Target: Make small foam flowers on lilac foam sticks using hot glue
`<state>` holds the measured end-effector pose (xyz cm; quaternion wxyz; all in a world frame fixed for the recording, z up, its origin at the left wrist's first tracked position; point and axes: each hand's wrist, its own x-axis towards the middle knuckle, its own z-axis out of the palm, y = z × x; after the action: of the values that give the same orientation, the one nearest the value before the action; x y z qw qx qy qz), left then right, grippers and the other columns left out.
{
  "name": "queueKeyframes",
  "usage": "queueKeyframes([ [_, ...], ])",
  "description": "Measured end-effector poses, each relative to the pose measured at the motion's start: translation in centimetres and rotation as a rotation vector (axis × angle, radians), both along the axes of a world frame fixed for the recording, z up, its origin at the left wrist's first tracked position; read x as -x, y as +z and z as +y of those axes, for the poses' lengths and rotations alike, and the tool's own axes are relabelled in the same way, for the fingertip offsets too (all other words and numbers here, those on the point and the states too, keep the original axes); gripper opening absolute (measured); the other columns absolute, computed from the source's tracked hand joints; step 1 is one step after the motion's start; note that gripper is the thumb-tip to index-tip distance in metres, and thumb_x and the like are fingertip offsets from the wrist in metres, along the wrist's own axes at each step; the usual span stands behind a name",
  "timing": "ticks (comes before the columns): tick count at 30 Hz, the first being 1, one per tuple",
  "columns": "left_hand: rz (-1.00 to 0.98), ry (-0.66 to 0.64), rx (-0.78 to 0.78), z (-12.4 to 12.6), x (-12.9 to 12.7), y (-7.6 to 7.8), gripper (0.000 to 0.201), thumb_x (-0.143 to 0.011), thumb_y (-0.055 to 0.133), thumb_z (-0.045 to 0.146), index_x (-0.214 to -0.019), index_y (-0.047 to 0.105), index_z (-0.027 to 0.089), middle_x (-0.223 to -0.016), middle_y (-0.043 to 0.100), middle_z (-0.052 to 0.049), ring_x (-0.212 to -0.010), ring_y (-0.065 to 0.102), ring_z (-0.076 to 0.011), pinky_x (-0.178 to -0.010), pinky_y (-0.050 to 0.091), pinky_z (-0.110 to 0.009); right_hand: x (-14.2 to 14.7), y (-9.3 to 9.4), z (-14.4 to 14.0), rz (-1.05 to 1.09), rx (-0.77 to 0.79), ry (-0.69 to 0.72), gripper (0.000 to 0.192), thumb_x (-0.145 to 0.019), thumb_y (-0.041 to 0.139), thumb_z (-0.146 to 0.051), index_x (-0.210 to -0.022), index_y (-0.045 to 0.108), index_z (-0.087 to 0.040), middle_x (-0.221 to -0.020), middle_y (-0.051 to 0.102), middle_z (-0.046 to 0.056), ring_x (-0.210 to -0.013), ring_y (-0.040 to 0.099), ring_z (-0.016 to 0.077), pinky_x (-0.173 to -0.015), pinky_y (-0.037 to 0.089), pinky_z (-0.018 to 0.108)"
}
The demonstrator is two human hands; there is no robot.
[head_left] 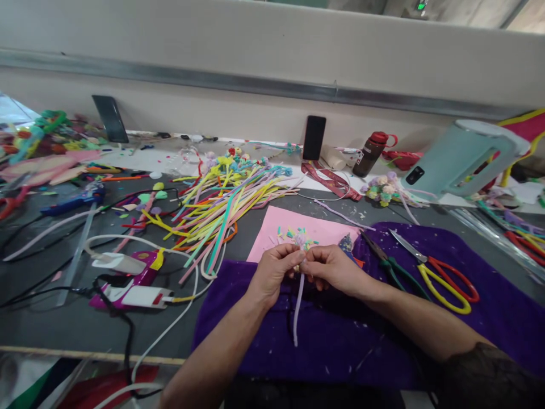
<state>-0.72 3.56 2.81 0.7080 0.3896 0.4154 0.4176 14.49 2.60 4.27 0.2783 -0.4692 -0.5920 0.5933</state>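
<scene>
My left hand [275,274] and my right hand [332,268] meet over the front edge of a pink sheet [264,234]. Both are closed, thumbs and forefingers pinching a lilac pipe cleaner flower [300,241] just below its head. Its fuzzy stem [298,312] hangs down toward me over a purple cloth [332,346]. Fingers hide the exact grip point. Small yellow, green and teal pieces [291,232] lie on the sheet around the flower. Just behind my right hand, a blue glue gun [346,244] is partly covered.
Green-handled pliers [390,264] and red-and-yellow scissors [443,278] lie to the right. Bundled pipe cleaner flowers [230,199] spread at centre left. A power strip [131,284] with cables sits left. Behind stand a phone [314,138], a brown bottle [370,156] and a mint kettle [462,159].
</scene>
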Motion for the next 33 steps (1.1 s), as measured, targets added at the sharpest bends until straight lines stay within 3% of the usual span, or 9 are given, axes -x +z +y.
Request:
queueKeyframes([
  [15, -0.041, -0.033, 0.065, 0.8, 0.4, -0.2, 0.022, -0.064, 0.068, 0.033, -0.067, 0.062, 0.012, -0.054, 0.052, 0.002, -0.044, 0.042, -0.0056, -0.040, 0.028, -0.018, -0.6, 0.6, 0.3, -0.048, -0.063, 0.104, 0.019, -0.078, 0.049, -0.023, -0.071, 0.064, -0.013, -0.059, 0.058, -0.002, -0.042, 0.048, 0.0049, -0.041, 0.037, 0.016],
  [20, -0.070, 0.038, 0.108, 1.0, 1.0, 0.5, 0.024, -0.063, 0.070, 0.033, -0.066, 0.060, 0.012, -0.054, 0.055, 0.003, -0.038, 0.035, -0.0014, -0.035, 0.022, -0.015, -2.8, 2.2, 1.3, -0.060, -0.146, -0.071, 0.020, -0.078, 0.052, -0.028, -0.082, 0.066, -0.014, -0.062, 0.062, 0.000, -0.044, 0.051, 0.0057, -0.040, 0.036, 0.016],
  [23, -0.091, 0.033, 0.101, 1.0, 1.3, 0.8, 0.024, -0.064, 0.069, 0.033, -0.063, 0.056, 0.013, -0.053, 0.055, 0.004, -0.034, 0.031, -0.0001, -0.032, 0.018, -0.015, -3.8, 2.9, 1.7, -0.070, -0.221, -0.106, 0.021, -0.080, 0.052, -0.029, -0.083, 0.067, -0.015, -0.062, 0.063, 0.000, -0.047, 0.052, 0.0064, -0.042, 0.037, 0.017],
  [33, -0.096, 0.019, 0.028, 1.3, 2.0, 0.8, 0.022, -0.070, 0.065, 0.031, -0.063, 0.054, 0.013, -0.052, 0.051, 0.004, -0.035, 0.034, -0.0011, -0.033, 0.024, -0.016, -3.5, 2.3, 1.8, -0.339, -0.432, 0.060, 0.022, -0.082, 0.050, -0.027, -0.081, 0.067, -0.013, -0.061, 0.059, -0.001, -0.051, 0.051, 0.0081, -0.049, 0.038, 0.020],
])
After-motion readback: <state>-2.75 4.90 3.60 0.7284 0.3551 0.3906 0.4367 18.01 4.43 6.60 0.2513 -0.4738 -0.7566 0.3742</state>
